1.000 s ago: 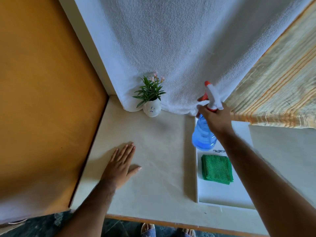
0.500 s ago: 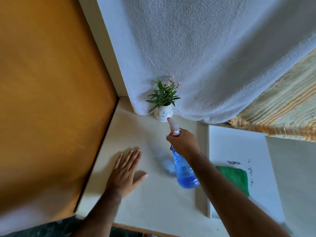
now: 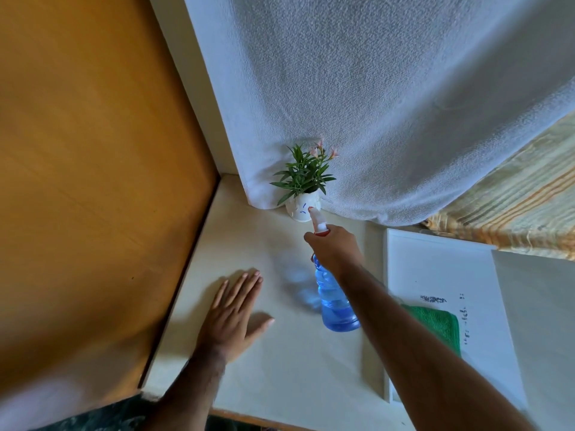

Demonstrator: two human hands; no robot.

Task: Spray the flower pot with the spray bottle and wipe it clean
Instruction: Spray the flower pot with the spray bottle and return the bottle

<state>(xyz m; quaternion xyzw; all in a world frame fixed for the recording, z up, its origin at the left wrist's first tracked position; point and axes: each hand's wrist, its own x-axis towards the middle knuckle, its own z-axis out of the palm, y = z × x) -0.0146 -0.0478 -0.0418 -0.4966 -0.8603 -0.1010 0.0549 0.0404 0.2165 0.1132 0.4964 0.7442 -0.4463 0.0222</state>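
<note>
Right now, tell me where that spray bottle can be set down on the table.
Free: the tabletop between the flat left hand and the white tray, and the strip from the orange panel to the flower pot. Crowded: the back corner by the pot and hanging towel, and the tray's part with the green cloth.

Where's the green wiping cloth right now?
In the head view, the folded green microfibre cloth lies on the white tray at the table's right, partly hidden behind the right forearm, right of the blue spray bottle.
</note>
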